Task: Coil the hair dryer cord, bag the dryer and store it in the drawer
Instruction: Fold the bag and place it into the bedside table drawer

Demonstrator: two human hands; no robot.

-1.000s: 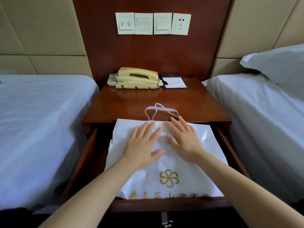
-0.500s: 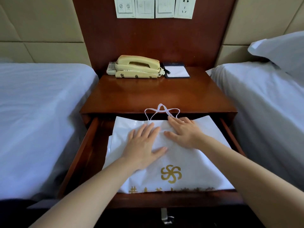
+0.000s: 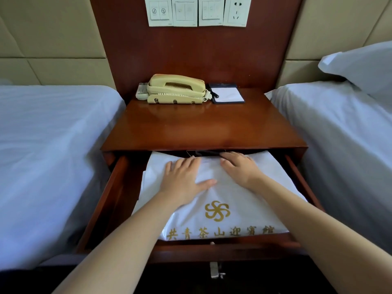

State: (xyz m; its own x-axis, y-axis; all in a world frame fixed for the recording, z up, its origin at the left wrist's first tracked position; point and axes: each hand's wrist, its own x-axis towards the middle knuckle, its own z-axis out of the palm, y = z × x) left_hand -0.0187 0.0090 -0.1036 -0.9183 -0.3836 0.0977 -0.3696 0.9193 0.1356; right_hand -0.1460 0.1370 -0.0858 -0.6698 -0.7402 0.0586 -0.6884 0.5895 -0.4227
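The white bag [image 3: 250,211] lies inside the open drawer [image 3: 110,200], with the left hand [image 3: 182,181] and right hand [image 3: 241,168] both pressing flat on its top, fingers stretched out, gripping nothing.

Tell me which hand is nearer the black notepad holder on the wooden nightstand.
Right. The right hand presses the white bag with gold logo directly in front of the black notepad holder; the left hand lies further left on the bag.

A hotel room: twin beds [image 3: 53,145] flank a wooden nightstand [image 3: 201,128] bearing a phone [image 3: 176,89], notepad [image 3: 228,95], wall switches [image 3: 197,10].
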